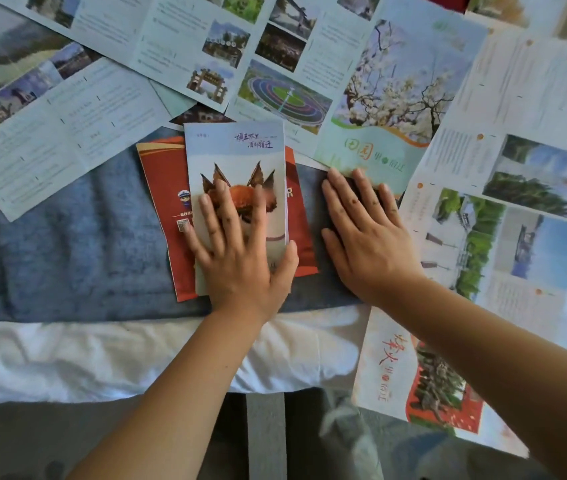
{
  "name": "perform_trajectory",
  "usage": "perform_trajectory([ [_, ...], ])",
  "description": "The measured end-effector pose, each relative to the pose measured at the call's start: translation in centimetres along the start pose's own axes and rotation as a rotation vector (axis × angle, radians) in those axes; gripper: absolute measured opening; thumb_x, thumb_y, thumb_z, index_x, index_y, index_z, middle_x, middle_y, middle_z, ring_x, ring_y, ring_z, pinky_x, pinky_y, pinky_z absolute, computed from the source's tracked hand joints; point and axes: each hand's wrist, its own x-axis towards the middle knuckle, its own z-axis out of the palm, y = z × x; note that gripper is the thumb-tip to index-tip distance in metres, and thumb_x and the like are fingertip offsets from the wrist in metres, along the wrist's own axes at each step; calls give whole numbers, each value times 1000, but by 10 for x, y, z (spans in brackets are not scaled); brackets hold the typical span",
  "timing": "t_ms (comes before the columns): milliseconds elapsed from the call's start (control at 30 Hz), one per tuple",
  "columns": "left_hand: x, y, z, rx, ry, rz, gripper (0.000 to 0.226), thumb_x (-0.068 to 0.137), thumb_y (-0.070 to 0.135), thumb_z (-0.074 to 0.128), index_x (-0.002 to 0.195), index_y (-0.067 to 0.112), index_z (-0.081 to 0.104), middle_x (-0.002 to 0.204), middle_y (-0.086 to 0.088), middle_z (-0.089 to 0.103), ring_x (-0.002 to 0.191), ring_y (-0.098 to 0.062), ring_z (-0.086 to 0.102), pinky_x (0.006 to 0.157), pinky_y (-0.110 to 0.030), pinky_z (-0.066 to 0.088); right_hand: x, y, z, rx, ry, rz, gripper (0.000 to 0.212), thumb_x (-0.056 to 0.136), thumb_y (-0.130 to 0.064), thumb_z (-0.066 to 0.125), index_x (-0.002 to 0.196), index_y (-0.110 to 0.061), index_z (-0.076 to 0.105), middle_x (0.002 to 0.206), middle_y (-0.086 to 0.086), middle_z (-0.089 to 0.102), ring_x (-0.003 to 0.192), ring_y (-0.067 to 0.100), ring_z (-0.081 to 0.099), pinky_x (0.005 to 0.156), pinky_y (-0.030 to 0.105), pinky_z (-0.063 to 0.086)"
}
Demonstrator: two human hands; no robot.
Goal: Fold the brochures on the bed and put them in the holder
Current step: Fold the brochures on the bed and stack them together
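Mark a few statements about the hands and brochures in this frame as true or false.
1. The left hand lies flat on a folded brochure with a pale blue cover. True.
2. That folded brochure lies on top of a red brochure. True.
3. The right hand holds a brochure up in the air. False: it lies flat, palm down, on the blue blanket, its fingertips at the edge of a green brochure.
4. Every brochure on the bed is already folded. False: many lie spread open around the hands.
5. A brochure holder stands between the hands. False: no holder is in view.
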Motion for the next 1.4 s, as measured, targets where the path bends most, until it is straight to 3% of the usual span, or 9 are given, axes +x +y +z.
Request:
perform_trajectory([
  [367, 1, 1, 9, 72, 95, 0, 70, 104, 62, 15, 164, 27, 11, 170, -21, 4, 157, -42, 1, 119, -70, 7, 5, -21, 1, 119, 13, 78, 58, 109, -38, 26, 164, -20, 19, 172, 2, 12, 159, 29, 0, 128, 49, 3],
  [567, -2, -22, -9, -18, 83, 4, 58, 105, 49, 36, 161, 40, 22, 172, -9, 8, 157, -31, 13, 115, -51, 28, 14, -66, 5, 166, -1, -50, 55, 110, -37, 38, 162, -26, 27, 171, 6, 16, 158, 32, 5, 128, 49, 9],
  [733, -8, -47, -36, -171, 68, -210, 59, 103, 34, 53, 159, 28, 34, 170, -20, 8, 155, -38, 14, 123, -50, 23, 26, -101, 15, 47, -22, -112, 57, 108, -36, 39, 162, -20, 28, 170, 8, 18, 158, 32, 3, 127, 47, -5],
  [867, -9, -80, -64, -321, 132, -338, 67, 97, 26, 64, 158, 26, 36, 166, -15, 25, 152, -34, 25, 124, -43, 25, 36, -143, 23, -31, -57, -182, 60, 108, -42, 35, 163, -20, 23, 169, 14, 16, 158, 31, -2, 125, 47, -14],
  [967, -6, -112, -81, -657, 249, -430, 61, 94, 12, 67, 150, 22, 47, 154, -2, 48, 138, -22, 47, 114, -27, 39, 44, -165, 23, -39, -72, -187, 61, 107, -41, 32, 164, -23, 18, 170, 17, 12, 158, 32, -2, 125, 45, -16],
  [1033, -2, -132, -93, -878, 288, -519, 56, 94, 6, 66, 145, 25, 53, 139, 10, 59, 120, -6, 60, 96, -15, 50, 49, -177, 22, -27, -89, -178, 60, 107, -41, 28, 164, -26, 14, 171, 14, 9, 158, 31, -5, 125, 44, -17],
  [1100, 0, -148, -101, -951, 289, -519, 50, 96, 2, 63, 140, 25, 59, 131, 12, 66, 108, -1, 65, 85, -11, 53, 51, -189, 22, -7, -97, -159, 59, 108, -43, 22, 164, -27, 12, 171, 12, 6, 158, 29, -7, 124, 43, -18],
  [1267, 3, -192, -122, -818, 369, -392, 38, 94, -5, 60, 123, 15, 74, 119, -1, 75, 105, -17, 70, 88, -17, 54, 59, -232, 22, 7, -135, -172, 64, 108, -46, 26, 164, -30, 1, 171, 15, -5, 157, 32, -16, 124, 43, -19],
  [1400, -1, -245, -142, -573, 436, -256, 43, 91, -13, 55, 125, 7, 72, 123, -6, 72, 114, -25, 65, 96, -20, 49, 73, -283, 26, 27, -121, -238, 61, 108, -43, 27, 165, -30, 8, 171, 18, -2, 157, 35, -14, 123, 46, -16],
])
